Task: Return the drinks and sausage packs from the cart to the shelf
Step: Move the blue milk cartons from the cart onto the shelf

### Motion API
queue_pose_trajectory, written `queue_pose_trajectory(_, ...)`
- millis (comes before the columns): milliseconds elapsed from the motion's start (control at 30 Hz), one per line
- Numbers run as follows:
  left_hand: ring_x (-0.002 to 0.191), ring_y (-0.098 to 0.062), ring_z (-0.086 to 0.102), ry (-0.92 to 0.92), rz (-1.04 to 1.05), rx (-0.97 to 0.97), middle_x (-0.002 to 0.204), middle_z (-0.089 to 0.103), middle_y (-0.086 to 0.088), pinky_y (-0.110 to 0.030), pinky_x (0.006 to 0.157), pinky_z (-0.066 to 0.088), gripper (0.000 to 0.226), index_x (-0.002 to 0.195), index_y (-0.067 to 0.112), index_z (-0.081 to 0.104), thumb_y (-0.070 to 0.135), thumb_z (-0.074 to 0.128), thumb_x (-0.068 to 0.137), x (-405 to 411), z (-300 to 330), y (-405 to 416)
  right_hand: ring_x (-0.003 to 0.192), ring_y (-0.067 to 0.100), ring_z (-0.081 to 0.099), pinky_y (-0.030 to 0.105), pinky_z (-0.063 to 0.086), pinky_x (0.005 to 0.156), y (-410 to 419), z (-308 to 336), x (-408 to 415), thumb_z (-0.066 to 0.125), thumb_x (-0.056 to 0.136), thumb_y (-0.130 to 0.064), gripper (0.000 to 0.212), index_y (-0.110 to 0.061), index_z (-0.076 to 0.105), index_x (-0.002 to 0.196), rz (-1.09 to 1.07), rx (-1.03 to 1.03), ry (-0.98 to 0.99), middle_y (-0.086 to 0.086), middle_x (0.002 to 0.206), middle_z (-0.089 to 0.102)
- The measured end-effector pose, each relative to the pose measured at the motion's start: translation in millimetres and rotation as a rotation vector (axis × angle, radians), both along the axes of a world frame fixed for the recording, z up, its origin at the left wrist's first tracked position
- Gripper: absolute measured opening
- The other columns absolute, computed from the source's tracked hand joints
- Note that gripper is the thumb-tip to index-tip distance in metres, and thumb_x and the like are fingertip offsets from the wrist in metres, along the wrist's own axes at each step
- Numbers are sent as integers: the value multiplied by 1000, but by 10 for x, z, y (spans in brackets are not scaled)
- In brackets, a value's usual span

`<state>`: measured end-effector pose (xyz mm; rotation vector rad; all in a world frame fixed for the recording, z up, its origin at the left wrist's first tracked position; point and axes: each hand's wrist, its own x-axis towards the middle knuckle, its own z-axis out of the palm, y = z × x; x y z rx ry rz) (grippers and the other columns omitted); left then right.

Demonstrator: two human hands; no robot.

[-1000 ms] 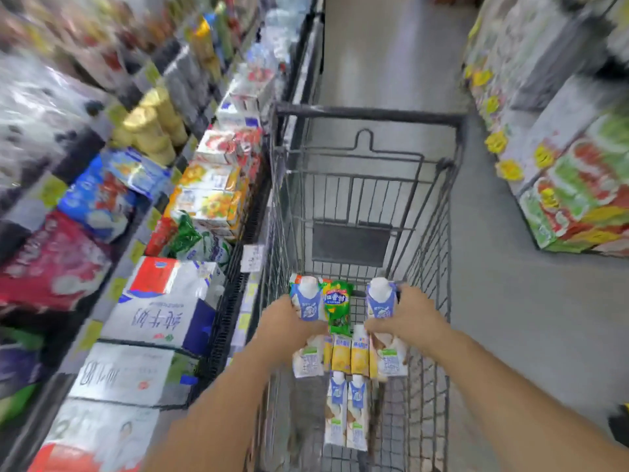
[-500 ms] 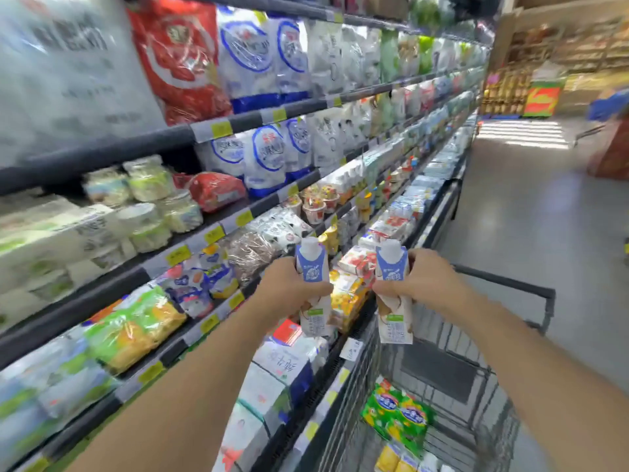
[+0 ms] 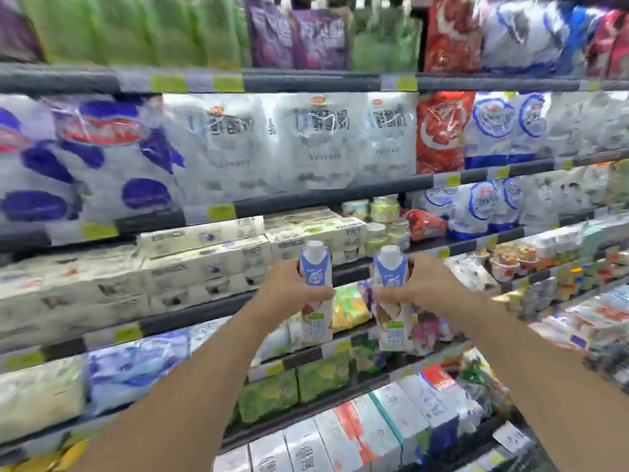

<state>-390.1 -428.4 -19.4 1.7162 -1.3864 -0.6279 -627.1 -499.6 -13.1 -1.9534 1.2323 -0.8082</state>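
The shelves (image 3: pixel 306 199) fill the whole view, tier on tier of dairy goods behind dark rails with yellow price tags; much of it is blurred. Beyond the fingers, at their height, sit stacked pale boxes (image 3: pixel 204 264); above them, big white bags (image 3: pixel 289 144) stand upright. Below the fingers lie green packs (image 3: pixel 296 383) and, lower still, flat cartons (image 3: pixel 357 434). The cart and sausage packs are out of view.

Both forearms reach forward, side by side, toward the middle tiers. The left hand (image 3: pixel 289 294) is wrapped round the waist of the left drink (image 3: pixel 316 291), thumb across the front; the right hand (image 3: pixel 429 287) grasps the right drink (image 3: pixel 391 301) the same way, fingers curling behind it. Each drink is a slim blue-and-white carton with a white cap, held upright and near the other but apart. That mid-body grasp probably keeps the caps up and the bases free, so each can be set straight down on a rail-edged tier.

Judging by this, the drinks are in carry, not yet shelved. No matching cartons are plainly visible among the goods, so the right slot cannot be told; the next move likely calls for finding it first.
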Motion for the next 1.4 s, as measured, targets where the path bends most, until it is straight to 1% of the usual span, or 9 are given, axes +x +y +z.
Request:
queue_pose_trajectory(133,69,-18,74,16,163,-36,74,76,-2,-44,68,62,42,83,14,73,39,89,54,988,75,731,72,19,65,34,53,63,432,121,1197,93,64,-33,30,-19,69,76,148,19,-46,5,78,72)
queue_pose_trajectory(300,73,-16,73,-25,307,-31,80,75,0,-38,70,62,38,89,15,71,33,90,62,2177,102,1803,77,24,68,42,55,68,1183,108,2734,94,47,-49,62,-8,72,88,331,21,-7,19,87,74)
queue_pose_trajectory(467,66,-2,69,-32,451,-55,81,74,5,-19,55,54,35,93,18,70,25,90,65,3183,131,2868,75,10,67,28,55,64,2052,233,4019,93,63,-30,37,-19,67,87,512,19,-35,-1,87,74)
queue_pose_trajectory(667,65,-13,70,-11,632,-83,80,73,0,-21,49,54,33,91,14,68,22,89,67,4034,93,3675,76,10,68,26,52,63,2675,181,5150,93,64,-28,33,-24,65,81,641,-4,-53,-7,80,72)
queue_pose_trajectory(800,65,-17,71,0,703,-101,78,73,-3,-37,60,62,37,91,12,68,24,90,64,4442,15,3846,76,9,67,30,53,67,2790,111,5681,91,68,-23,30,-23,65,82,670,-4,-63,-7,83,72)
queue_pose_trajectory(1000,72,-19,72,16,781,-112,80,74,-1,-41,67,63,38,93,18,69,25,90,62,4899,-29,3738,86,24,71,44,57,76,2689,101,6339,92,63,-36,44,-11,72,93,685,-31,-47,5,90,76)
queue_pose_trajectory(1200,72,-21,72,-6,834,-75,79,75,-3,-44,71,62,38,92,19,72,27,91,60,5323,35,3437,83,23,72,46,60,73,2472,63,6852,82,37,-62,73,-12,71,88,680,-32,-42,6,88,75)
queue_pose_trajectory(1333,71,-16,73,-8,834,-49,78,76,0,-41,70,63,40,92,18,72,29,91,58,5581,9,3266,79,21,72,37,56,62,2357,24,7061,88,53,-51,55,-8,73,84,640,-51,-11,7,83,76)
queue_pose_trajectory(1400,72,-15,74,-15,822,-34,78,76,2,-42,69,63,45,89,18,72,35,90,51,5734,-50,3193,82,20,72,34,56,65,2329,-48,7175,90,61,-40,43,-9,73,87,606,-17,-15,6,86,76)
